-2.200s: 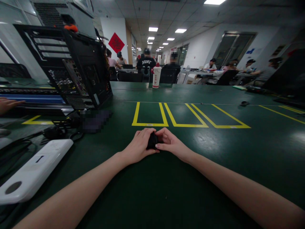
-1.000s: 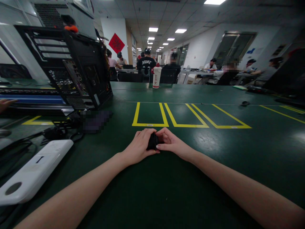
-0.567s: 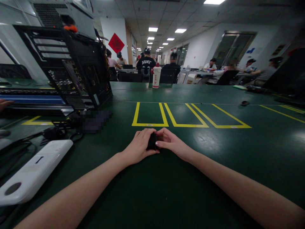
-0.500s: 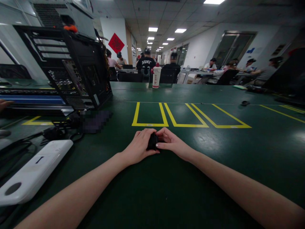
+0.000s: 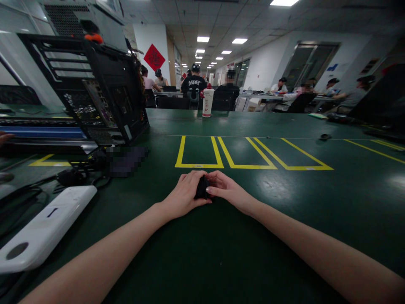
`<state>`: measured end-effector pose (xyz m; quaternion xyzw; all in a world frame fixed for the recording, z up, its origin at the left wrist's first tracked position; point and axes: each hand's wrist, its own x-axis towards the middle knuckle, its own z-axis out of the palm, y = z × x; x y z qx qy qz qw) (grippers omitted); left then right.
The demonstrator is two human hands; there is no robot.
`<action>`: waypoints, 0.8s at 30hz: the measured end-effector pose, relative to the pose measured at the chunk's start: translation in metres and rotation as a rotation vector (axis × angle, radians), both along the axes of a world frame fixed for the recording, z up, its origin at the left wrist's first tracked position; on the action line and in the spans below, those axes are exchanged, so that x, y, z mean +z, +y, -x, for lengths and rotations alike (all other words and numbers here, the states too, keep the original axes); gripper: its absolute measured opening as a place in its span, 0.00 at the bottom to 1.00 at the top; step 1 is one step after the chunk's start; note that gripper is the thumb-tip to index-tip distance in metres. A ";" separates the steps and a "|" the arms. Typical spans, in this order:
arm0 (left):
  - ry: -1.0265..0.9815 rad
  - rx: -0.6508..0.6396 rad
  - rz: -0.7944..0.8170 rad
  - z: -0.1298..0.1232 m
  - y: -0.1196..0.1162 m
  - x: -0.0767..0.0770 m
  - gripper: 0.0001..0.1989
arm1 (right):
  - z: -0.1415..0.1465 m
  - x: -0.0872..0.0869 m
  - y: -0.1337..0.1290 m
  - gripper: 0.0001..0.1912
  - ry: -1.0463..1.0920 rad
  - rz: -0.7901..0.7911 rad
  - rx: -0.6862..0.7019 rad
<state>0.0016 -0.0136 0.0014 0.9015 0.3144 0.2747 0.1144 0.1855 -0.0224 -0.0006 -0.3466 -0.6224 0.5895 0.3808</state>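
A small black object [image 5: 201, 188] is held between my two hands just above or on the green tabletop [image 5: 218, 253]; its kind cannot be made out. My left hand [image 5: 185, 192] wraps its left side, fingers over the top and thumb along the near edge. From the other side, my right hand [image 5: 229, 190] grips it, thumb on the near face and fingers curled behind. Much of the object is hidden by the fingers. Just beyond my hands lie rectangles of yellow tape [image 5: 199, 166] on the table.
An open black computer case [image 5: 95, 84] stands at the left, with dark cables [image 5: 71, 177] and a long white device [image 5: 47, 228] nearer me. A white bottle with a red lid [image 5: 207, 101] stands at the far edge. A small dark ring-shaped item [image 5: 325, 137] lies right. People sit beyond.
My right thumb has shifted slightly up and left on the black object. My left hand and the things on the table look unchanged.
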 end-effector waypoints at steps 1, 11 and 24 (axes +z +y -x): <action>0.003 0.003 0.000 0.000 0.000 0.000 0.31 | 0.000 -0.001 0.001 0.17 0.022 -0.019 0.021; 0.000 0.002 -0.002 0.001 -0.001 0.000 0.30 | 0.001 0.002 -0.001 0.12 0.081 -0.007 0.022; -0.008 -0.002 0.003 0.001 -0.001 0.000 0.30 | -0.001 0.001 -0.001 0.17 0.060 -0.038 0.064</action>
